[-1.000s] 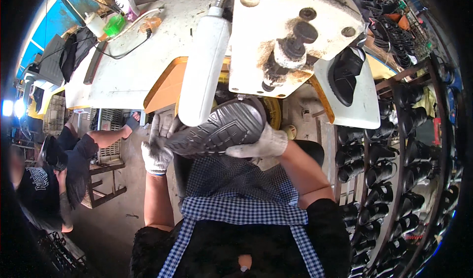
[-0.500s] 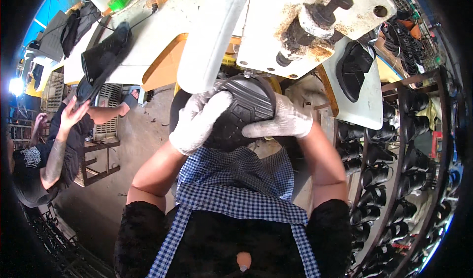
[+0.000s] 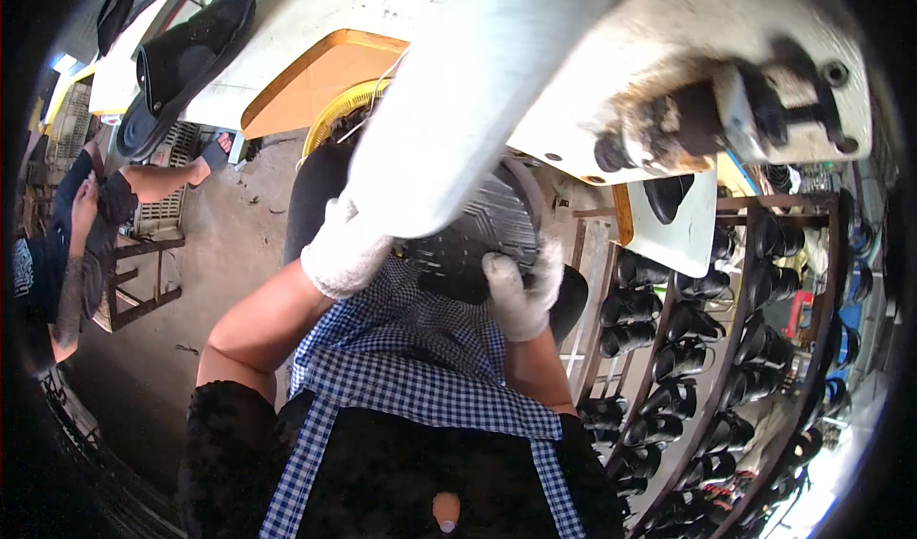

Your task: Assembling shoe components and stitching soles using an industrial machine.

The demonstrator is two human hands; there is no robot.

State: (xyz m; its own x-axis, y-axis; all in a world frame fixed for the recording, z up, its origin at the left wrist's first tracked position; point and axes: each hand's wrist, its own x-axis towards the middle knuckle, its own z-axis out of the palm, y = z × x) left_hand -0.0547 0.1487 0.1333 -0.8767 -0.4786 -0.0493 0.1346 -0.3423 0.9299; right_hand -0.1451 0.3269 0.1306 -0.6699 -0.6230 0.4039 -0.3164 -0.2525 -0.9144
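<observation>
A black shoe is held sole up in front of my checked apron, its ridged black sole [image 3: 478, 238] facing me. My right hand [image 3: 523, 291], in a white knitted glove, is closed on the shoe's right edge, thumb across the sole. At the opposite side is my gloved left hand [image 3: 346, 253], closed at the shoe's edge, with its fingertips partly hidden. The white arm of a machine [image 3: 458, 109] hangs over the shoe and covers its upper left part.
The machine's stained white head [image 3: 688, 90] juts out at upper right. A tall black shoe [image 3: 186, 62] rests on the white table at left. Racks of black shoes [image 3: 683, 348] stand at right. A person [image 3: 72, 243] is at far left; a yellow basket [image 3: 334, 124] sits beyond my left hand.
My view has shifted, and the machine arm now covers more of the shoe. My right hand has moved down along the sole's edge. The other person's hand has dropped away from the tall shoe.
</observation>
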